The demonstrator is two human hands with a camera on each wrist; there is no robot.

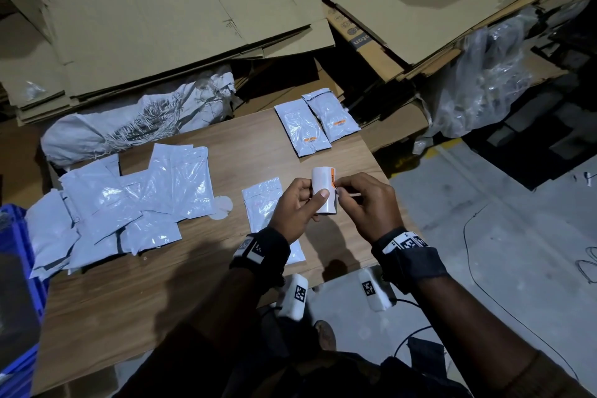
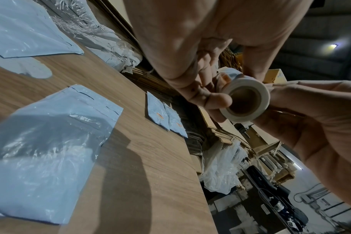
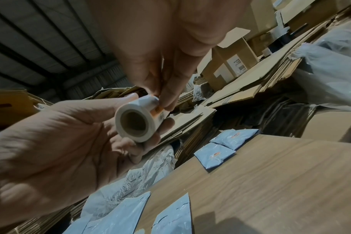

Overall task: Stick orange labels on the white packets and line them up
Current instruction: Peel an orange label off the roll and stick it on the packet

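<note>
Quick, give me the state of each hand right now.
Left hand: closed around the label roll, holding it above the table.
Right hand: fingertips pinching an orange label at the roll's edge.

Dim warehouse light falls from above and behind, casting dark arm shadows across the wooden surface, glare glints on the white packets, corners sink into black, and both wrist views bend at the edges with near skin blurred.
</note>
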